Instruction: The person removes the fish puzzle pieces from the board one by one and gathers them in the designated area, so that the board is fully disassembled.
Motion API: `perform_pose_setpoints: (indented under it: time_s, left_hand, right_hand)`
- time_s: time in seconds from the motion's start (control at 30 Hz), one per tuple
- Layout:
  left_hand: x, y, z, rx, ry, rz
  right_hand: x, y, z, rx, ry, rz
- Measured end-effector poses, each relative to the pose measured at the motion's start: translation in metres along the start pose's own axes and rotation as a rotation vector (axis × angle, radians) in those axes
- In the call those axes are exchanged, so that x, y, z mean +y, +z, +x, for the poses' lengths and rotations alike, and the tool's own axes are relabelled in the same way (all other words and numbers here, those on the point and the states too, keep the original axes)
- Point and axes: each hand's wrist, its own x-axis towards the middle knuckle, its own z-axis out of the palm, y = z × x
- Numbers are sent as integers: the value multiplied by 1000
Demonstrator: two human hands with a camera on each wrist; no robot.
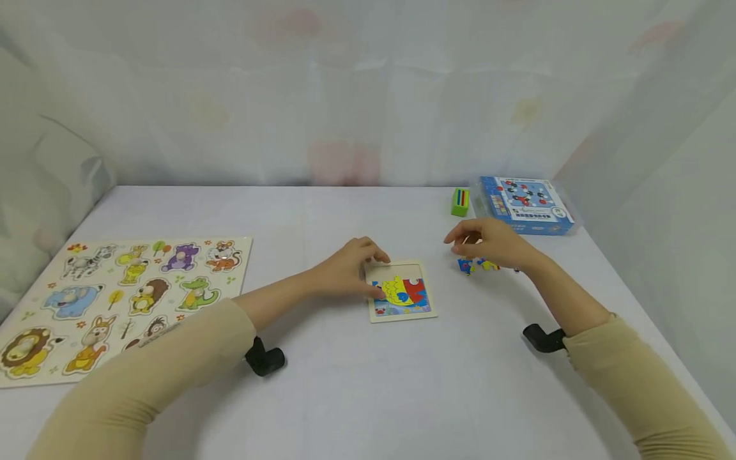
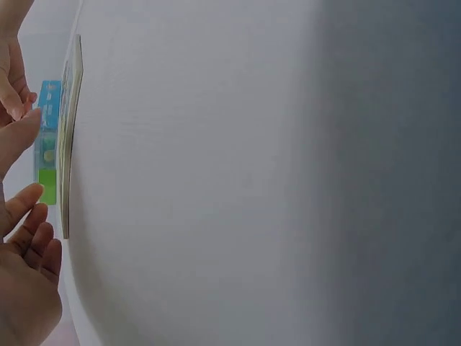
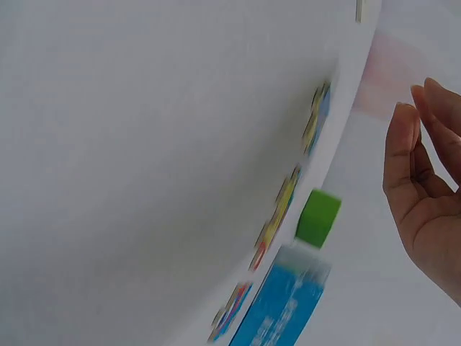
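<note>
A square, pale wooden tray puzzle of a yellow-and-red fish (image 1: 405, 271), near mid-desk (image 1: 345, 390), is seemingly part-completed: its upper strip is unfilled, small multicoloured pieces (image 1: 465, 266) are left toward the desk's right edge, the left hand's fingers (image 1: 376, 253) are parted, and whether anything is pinched by the right hand (image 1: 496, 244) cannot be told.

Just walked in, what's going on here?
A person's left hand is at the left side of a square, pale wooden puzzle tray, partly filled and bare at its far side. Their right hand hovers near loose, multicoloured puzzle pieces to the tray's right; whether it pinches one is unclear.
</note>
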Motion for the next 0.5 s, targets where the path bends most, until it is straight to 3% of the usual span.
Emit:
perform_pose_setpoints:
  time_s: [0.33, 0.5]
  left_hand:
    - [-7, 3, -6, -6, 12, 1]
    - [-10, 4, -7, 3, 22, -10]
  right_hand:
    - [-36, 29, 11, -61, -98, 61]
    - [-50, 42, 15, -103, -129, 40]
